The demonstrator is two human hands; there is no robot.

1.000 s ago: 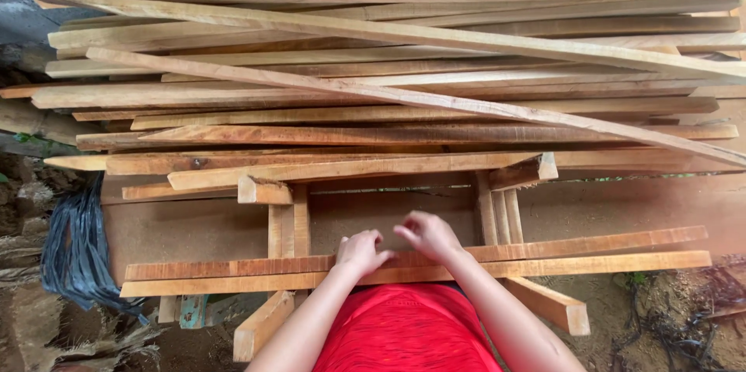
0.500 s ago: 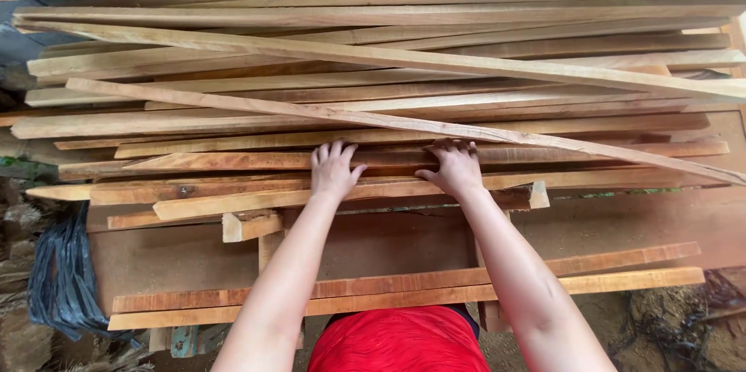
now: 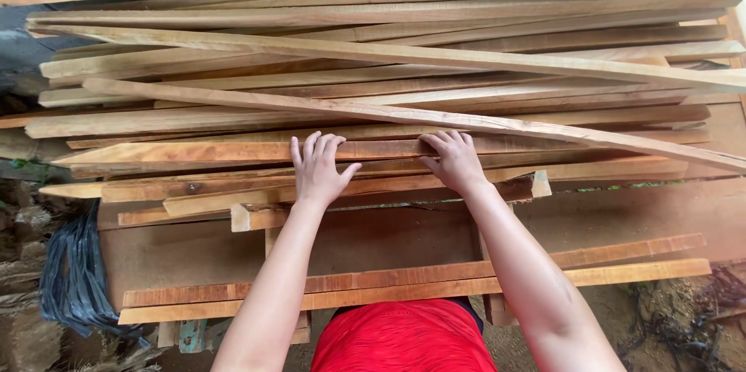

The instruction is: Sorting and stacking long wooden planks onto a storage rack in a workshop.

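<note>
A big pile of long rough-sawn wooden planks (image 3: pixel 388 53) lies across the view. My left hand (image 3: pixel 317 172) rests flat on a reddish-brown plank (image 3: pixel 179 152) at the near side of the pile, fingers spread and thumb out. My right hand (image 3: pixel 454 162) is on the same plank a little to the right, fingers curled over its far edge. A thin pale strip (image 3: pixel 559 133) runs slantwise just beyond my fingertips. Both forearms reach out over two separate slats (image 3: pixel 606 262) that lie side by side close to my body.
A flat brown board (image 3: pixel 388 236) on a wooden frame sits under the near planks. Crumpled black plastic sheeting (image 3: pixel 70 271) hangs at the left. There is bare dirt with roots at the lower right (image 3: pixel 684 318). My red shirt (image 3: pixel 404 337) fills the bottom centre.
My hands left the two near slats and reached forward onto the pile. They now sit slightly farther up on the reddish plank, with the right fingers hooked over its edge.
</note>
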